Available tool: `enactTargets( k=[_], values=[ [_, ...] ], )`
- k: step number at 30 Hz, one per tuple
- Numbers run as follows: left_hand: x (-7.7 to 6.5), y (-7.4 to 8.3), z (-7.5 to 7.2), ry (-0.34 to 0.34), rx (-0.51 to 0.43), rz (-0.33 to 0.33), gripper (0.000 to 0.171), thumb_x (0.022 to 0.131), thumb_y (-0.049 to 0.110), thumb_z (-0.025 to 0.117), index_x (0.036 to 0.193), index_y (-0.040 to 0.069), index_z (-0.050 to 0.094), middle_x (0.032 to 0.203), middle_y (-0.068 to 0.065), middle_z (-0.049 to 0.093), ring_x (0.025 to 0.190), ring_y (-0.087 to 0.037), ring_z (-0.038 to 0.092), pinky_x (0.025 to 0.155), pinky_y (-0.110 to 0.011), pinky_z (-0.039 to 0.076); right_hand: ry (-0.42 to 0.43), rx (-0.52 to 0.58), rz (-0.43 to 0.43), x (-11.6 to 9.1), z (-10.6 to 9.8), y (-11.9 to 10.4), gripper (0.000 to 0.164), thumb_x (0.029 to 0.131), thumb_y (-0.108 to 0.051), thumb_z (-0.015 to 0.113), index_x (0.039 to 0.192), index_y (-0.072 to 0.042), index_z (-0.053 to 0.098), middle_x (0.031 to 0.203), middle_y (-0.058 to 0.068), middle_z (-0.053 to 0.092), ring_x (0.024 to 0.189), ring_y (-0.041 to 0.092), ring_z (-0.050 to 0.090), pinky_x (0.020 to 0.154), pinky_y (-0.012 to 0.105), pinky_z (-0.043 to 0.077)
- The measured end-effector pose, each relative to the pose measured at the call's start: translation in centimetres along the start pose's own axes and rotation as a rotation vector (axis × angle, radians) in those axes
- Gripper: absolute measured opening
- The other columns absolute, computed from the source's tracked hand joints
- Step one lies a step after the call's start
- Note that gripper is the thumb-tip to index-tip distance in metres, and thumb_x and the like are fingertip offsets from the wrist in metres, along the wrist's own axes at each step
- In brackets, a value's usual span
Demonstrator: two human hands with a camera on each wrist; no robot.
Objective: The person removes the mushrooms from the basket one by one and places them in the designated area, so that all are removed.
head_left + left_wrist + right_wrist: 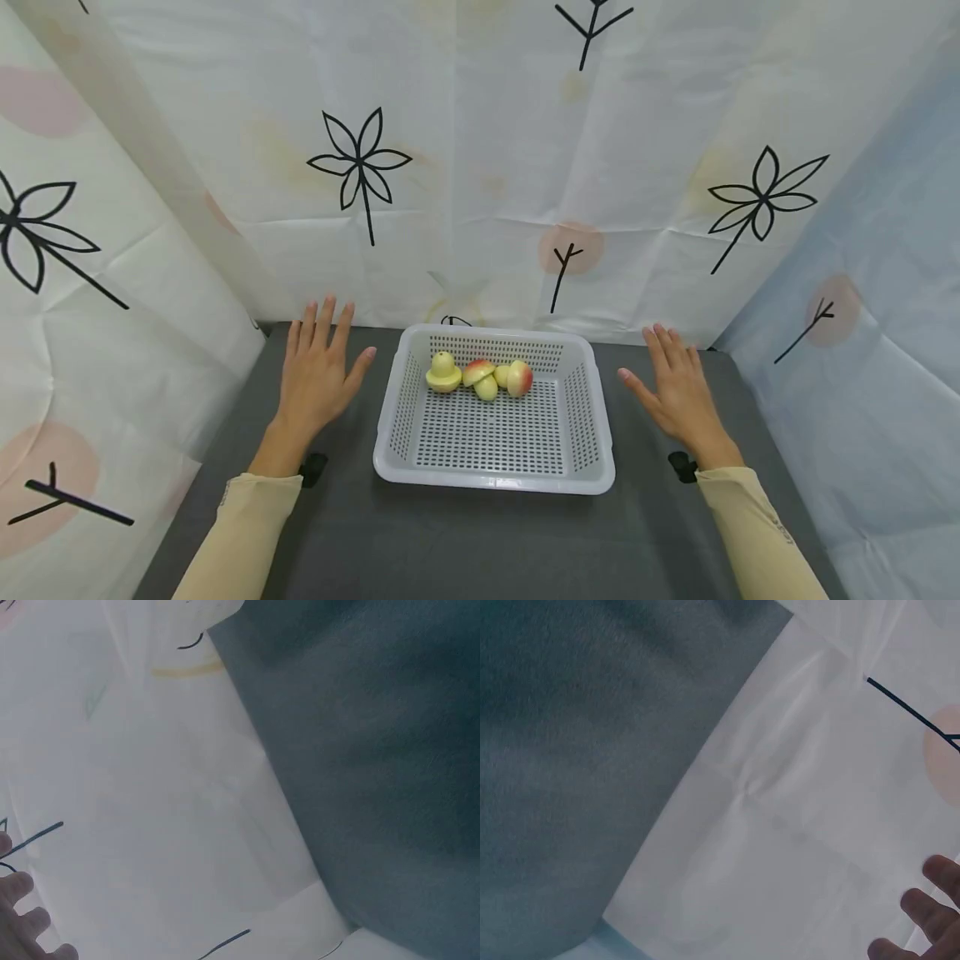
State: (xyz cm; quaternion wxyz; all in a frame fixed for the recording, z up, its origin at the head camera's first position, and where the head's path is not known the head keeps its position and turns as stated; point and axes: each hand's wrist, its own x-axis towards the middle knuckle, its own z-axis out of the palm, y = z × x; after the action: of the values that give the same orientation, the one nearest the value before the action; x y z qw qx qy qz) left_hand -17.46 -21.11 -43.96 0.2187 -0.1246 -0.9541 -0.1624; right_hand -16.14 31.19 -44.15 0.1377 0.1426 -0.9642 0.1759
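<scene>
A white plastic basket with perforated walls stands on the dark grey table between the two hands. Toward its far left lie several small yellow and red mushroom-shaped pieces: one at the left, one with a red-tinged cap in the middle, and one on its side at the right. Left of the basket, the left hand is held palm down with fingers spread and holds nothing. On the other side, the right hand is likewise extended, thumb toward the basket, holding nothing. Only fingertips show in each wrist view.
White cloth printed with black plant drawings hangs behind the table, with further cloth walls at left and right. The grey tabletop extends in front of the basket. Each wrist wears a dark strap.
</scene>
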Motion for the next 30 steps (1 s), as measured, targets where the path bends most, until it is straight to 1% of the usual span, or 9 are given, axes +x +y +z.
enactTargets(
  k=[4, 8, 12, 15, 17, 19, 24, 27, 30],
  values=[
    [-1.1, 0.3, 0.7, -0.018, -0.077, -0.011, 0.075, 0.101, 0.04, 0.061, 0.16, 0.005, 0.029, 0.162, -0.026, 0.024, 0.149, -0.047, 0.019, 0.116, -0.064, 0.016, -0.018, 0.064, 0.023, -0.3, 0.4, -0.7, 0.076, 0.102, -0.043, 0.059, 0.156, 0.002, 0.031, 0.156, 0.03, 0.032, 0.143, 0.051, 0.028, 0.113, 0.068, 0.019],
    [-2.5, 0.9, 1.4, -0.088, -0.183, -0.062, 0.074, 0.102, 0.04, 0.06, 0.161, 0.007, 0.028, 0.161, -0.027, 0.027, 0.143, -0.052, 0.03, 0.108, -0.07, 0.029, -0.074, 0.129, 0.095, -0.3, 0.7, -1.8, 0.07, 0.103, -0.04, 0.06, 0.155, -0.001, 0.034, 0.154, 0.029, 0.035, 0.138, 0.052, 0.034, 0.104, 0.071, 0.031],
    [-4.0, 1.4, 2.5, -0.191, -0.342, -0.145, 0.074, 0.104, 0.043, 0.056, 0.163, 0.014, 0.023, 0.164, -0.023, 0.022, 0.144, -0.052, 0.028, 0.103, -0.073, 0.031, -0.096, 0.188, 0.111, 0.2, 1.3, -3.2, 0.065, 0.102, -0.034, 0.063, 0.152, 0.0, 0.039, 0.15, 0.027, 0.042, 0.136, 0.048, 0.04, 0.105, 0.067, 0.034],
    [-4.8, 1.5, 3.9, -0.231, -0.472, -0.178, 0.074, 0.103, 0.041, 0.058, 0.163, 0.016, 0.024, 0.164, -0.022, 0.022, 0.145, -0.05, 0.027, 0.104, -0.074, 0.03, -0.084, 0.244, 0.092, 0.6, 2.0, -4.3, 0.059, 0.101, -0.025, 0.066, 0.148, 0.002, 0.045, 0.144, 0.027, 0.049, 0.133, 0.047, 0.045, 0.104, 0.065, 0.037],
    [-5.3, 1.4, 4.9, -0.241, -0.551, -0.186, 0.073, 0.103, 0.038, 0.06, 0.162, 0.015, 0.026, 0.162, -0.022, 0.026, 0.144, -0.05, 0.03, 0.105, -0.072, 0.031, -0.084, 0.269, 0.091, 0.8, 2.7, -5.1, 0.056, 0.1, -0.022, 0.067, 0.146, 0.003, 0.048, 0.14, 0.027, 0.053, 0.13, 0.047, 0.048, 0.103, 0.065, 0.038],
    [-5.8, 1.5, 5.7, -0.248, -0.619, -0.207, 0.071, 0.102, 0.035, 0.063, 0.161, 0.014, 0.029, 0.158, -0.023, 0.033, 0.137, -0.048, 0.04, 0.102, -0.068, 0.039, -0.101, 0.293, 0.097, 1.1, 3.2, -6.0, 0.055, 0.098, -0.02, 0.069, 0.144, 0.002, 0.05, 0.138, 0.025, 0.055, 0.129, 0.045, 0.051, 0.102, 0.064, 0.04],
    [-6.5, 1.6, 7.2, -0.276, -0.811, -0.282, 0.066, 0.102, 0.03, 0.064, 0.159, 0.014, 0.034, 0.146, -0.026, 0.046, 0.117, -0.046, 0.059, 0.081, -0.052, 0.057, -0.177, 0.326, 0.104, 1.8, 4.3, -8.0, 0.056, 0.098, -0.024, 0.069, 0.145, 0.001, 0.051, 0.139, 0.023, 0.057, 0.129, 0.042, 0.053, 0.103, 0.061, 0.043],
    [-6.6, 1.6, 8.0, -0.279, -0.927, -0.301, 0.064, 0.102, 0.023, 0.064, 0.158, 0.012, 0.035, 0.147, -0.029, 0.047, 0.118, -0.05, 0.06, 0.078, -0.051, 0.059, -0.205, 0.35, 0.098, 2.2, 4.9, -8.8, 0.057, 0.097, -0.025, 0.07, 0.145, 0.001, 0.051, 0.139, 0.022, 0.058, 0.129, 0.04, 0.053, 0.103, 0.059, 0.043],
    [-6.7, 1.6, 8.6, -0.277, -0.987, -0.318, 0.062, 0.103, 0.02, 0.062, 0.158, 0.011, 0.035, 0.148, -0.029, 0.046, 0.12, -0.048, 0.059, 0.079, -0.051, 0.058, -0.219, 0.374, 0.095, 2.6, 5.6, -9.2, 0.059, 0.096, -0.024, 0.072, 0.144, 0.002, 0.051, 0.138, 0.021, 0.059, 0.128, 0.039, 0.054, 0.103, 0.057, 0.044]
  ],
)
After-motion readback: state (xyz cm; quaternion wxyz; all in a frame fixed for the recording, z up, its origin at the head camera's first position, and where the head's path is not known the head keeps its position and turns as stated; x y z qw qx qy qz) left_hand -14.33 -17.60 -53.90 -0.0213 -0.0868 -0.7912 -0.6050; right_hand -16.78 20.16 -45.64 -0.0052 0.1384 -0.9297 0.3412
